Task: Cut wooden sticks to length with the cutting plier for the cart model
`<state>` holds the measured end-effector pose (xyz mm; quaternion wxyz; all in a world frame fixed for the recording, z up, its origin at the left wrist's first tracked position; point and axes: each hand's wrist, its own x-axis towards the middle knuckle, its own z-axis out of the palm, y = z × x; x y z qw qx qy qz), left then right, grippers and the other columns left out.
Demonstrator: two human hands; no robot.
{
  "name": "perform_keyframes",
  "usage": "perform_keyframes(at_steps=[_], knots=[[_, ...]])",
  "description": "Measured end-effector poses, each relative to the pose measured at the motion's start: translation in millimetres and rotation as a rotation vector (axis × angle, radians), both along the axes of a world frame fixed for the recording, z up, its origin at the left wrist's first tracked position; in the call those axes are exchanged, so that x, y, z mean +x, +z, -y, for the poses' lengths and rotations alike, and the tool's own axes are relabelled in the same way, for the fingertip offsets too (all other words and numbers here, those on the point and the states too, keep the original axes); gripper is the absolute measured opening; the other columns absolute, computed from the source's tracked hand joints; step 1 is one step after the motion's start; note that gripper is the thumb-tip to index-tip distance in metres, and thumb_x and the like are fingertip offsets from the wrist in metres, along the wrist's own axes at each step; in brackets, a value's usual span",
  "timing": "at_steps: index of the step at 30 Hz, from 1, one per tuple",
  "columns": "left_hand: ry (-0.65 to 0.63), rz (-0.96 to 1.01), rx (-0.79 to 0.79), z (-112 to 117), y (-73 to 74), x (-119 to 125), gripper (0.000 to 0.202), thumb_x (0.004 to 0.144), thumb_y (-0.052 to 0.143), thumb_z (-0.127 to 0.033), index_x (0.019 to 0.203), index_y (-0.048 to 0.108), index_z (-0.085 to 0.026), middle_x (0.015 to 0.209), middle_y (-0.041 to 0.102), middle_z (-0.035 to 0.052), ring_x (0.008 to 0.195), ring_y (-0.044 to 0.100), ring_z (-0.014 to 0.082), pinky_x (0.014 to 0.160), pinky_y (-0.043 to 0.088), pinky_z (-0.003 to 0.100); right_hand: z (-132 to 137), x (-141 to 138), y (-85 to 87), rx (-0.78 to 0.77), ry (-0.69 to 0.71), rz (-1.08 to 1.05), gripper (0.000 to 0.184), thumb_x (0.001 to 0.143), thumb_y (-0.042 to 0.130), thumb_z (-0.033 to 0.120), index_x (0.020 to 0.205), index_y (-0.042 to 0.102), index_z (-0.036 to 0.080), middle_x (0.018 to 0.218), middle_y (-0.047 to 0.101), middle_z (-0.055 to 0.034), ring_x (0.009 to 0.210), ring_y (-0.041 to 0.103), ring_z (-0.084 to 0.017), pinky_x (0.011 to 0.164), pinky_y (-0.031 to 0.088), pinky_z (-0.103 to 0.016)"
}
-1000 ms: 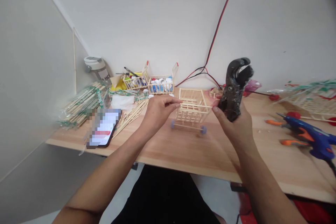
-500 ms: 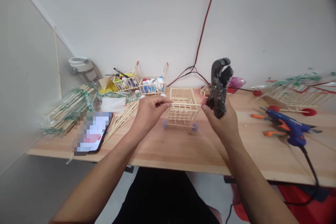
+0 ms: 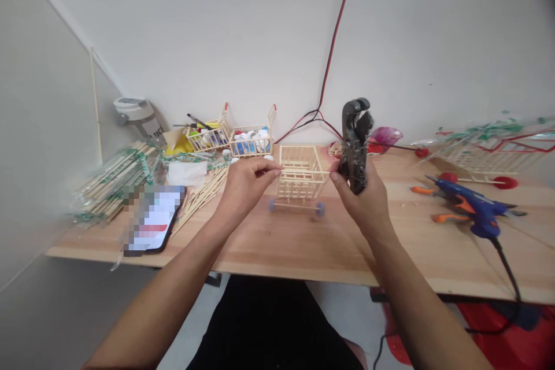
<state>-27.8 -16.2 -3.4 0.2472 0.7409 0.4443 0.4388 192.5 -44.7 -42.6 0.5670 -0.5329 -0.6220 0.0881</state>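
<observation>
1. While the head view shows both hands raised over the surface (image 3: 269,245), the left hand (image 3: 249,185) is closed to a pinch, thumb against forefinger, on the left end of a thin wooden stick (image 3: 306,171).
2. The right hand (image 3: 366,196) is wrapped around a black hand cutter (image 3: 355,153), tip upward with a gap between its blades; its thumb and forefinger also close on the right end of the stick.
3. Between the hands, a miniature stick-built cart (image 3: 299,189) with blue wheels stands on the surface. The stick crosses in front of its upper part; whether they touch cannot be told.
4. At left, loose sticks (image 3: 203,193) lie beside a partly pixelated smartphone (image 3: 151,234), with bagged sticks (image 3: 115,182) farther left.
5. On the far side, two small stick carts (image 3: 251,152) hold pens and white and blue pieces.
6. At right lies a blue glue gun (image 3: 477,205), with a red-wheeled stick cart (image 3: 481,161) beyond it.
</observation>
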Motion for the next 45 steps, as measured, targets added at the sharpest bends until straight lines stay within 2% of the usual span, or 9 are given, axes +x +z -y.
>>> perform_keyframes(at_steps=[11,17,20,25,29,33,37,45], knots=[[0.001,0.014,0.010,-1,-0.3,0,0.012,0.078,0.063,-0.019,0.082,0.074,-0.019,0.089,0.075,0.0037,0.087,0.069,0.0192,0.079,0.052,0.031,-2,0,-1.1,0.004,0.023,-0.034,0.030,0.081,0.060,0.032,0.109,0.056,0.022,0.094,0.065,-0.0033,0.084,0.061,-0.017,0.080,0.050,-0.035],[0.001,0.022,0.075,1,1.9,0,0.018,0.082,0.059,-0.021,0.092,0.074,-0.021,0.096,0.074,0.0034,0.089,0.067,0.0169,0.073,0.052,0.027,-3,0,1.1,0.022,-0.015,-0.031,0.032,0.080,0.062,0.033,0.109,0.058,0.022,0.093,0.065,-0.0043,0.080,0.060,-0.017,0.076,0.051,-0.035],[0.040,0.002,0.192,6,6.5,2,0.017,0.082,0.060,-0.022,0.094,0.073,-0.021,0.098,0.073,0.0047,0.092,0.064,0.0174,0.075,0.051,0.029,-3,2,3.0,0.051,-0.040,-0.046,0.032,0.080,0.063,0.032,0.110,0.058,0.022,0.094,0.064,-0.0043,0.083,0.060,-0.018,0.079,0.050,-0.035],[0.079,-0.121,0.504,19,17.1,15,0.016,0.082,0.061,-0.021,0.095,0.070,-0.021,0.100,0.071,0.0047,0.100,0.059,0.0195,0.094,0.043,0.037,2,3,7.1,0.053,-0.041,-0.083,0.030,0.080,0.064,0.034,0.107,0.059,0.021,0.094,0.063,-0.0046,0.083,0.060,-0.018,0.080,0.050,-0.036],[0.039,-0.265,0.600,33,20.4,34,0.014,0.085,0.058,-0.025,0.095,0.068,-0.021,0.099,0.070,0.0047,0.104,0.055,0.0228,0.094,0.038,0.041,16,-4,13.9,0.004,-0.022,-0.065,0.032,0.080,0.064,0.035,0.110,0.060,0.022,0.095,0.065,-0.0045,0.086,0.061,-0.019,0.083,0.050,-0.038],[0.011,-0.383,0.587,42,12.4,46,0.015,0.089,0.053,-0.027,0.088,0.066,-0.020,0.089,0.070,0.0047,0.107,0.052,0.0249,0.093,0.033,0.042,30,-13,17.5,-0.059,0.019,-0.094,0.032,0.080,0.064,0.034,0.110,0.059,0.022,0.095,0.066,-0.0043,0.086,0.063,-0.019,0.081,0.052,-0.036],[0.034,-0.442,0.544,45,0.2,48,0.017,0.090,0.052,-0.028,0.081,0.064,-0.020,0.084,0.068,0.0040,0.101,0.053,0.0240,0.090,0.032,0.042,40,-19,18.4,-0.100,0.029,-0.071,0.032,0.081,0.063,0.033,0.110,0.058,0.022,0.095,0.066,-0.0030,0.086,0.063,-0.018,0.078,0.050,-0.032],[0.057,-0.392,0.452,53,-13.5,41,0.023,0.092,0.049,-0.031,0.076,0.060,-0.019,0.077,0.066,0.0028,0.081,0.055,0.0180,0.076,0.034,0.035,52,-33,17.0,-0.135,-0.023,0.060,0.021,0.082,0.059,0.029,0.102,0.058,0.025,0.102,0.066,-0.0020,0.083,0.063,-0.018,0.071,0.048,-0.028]])
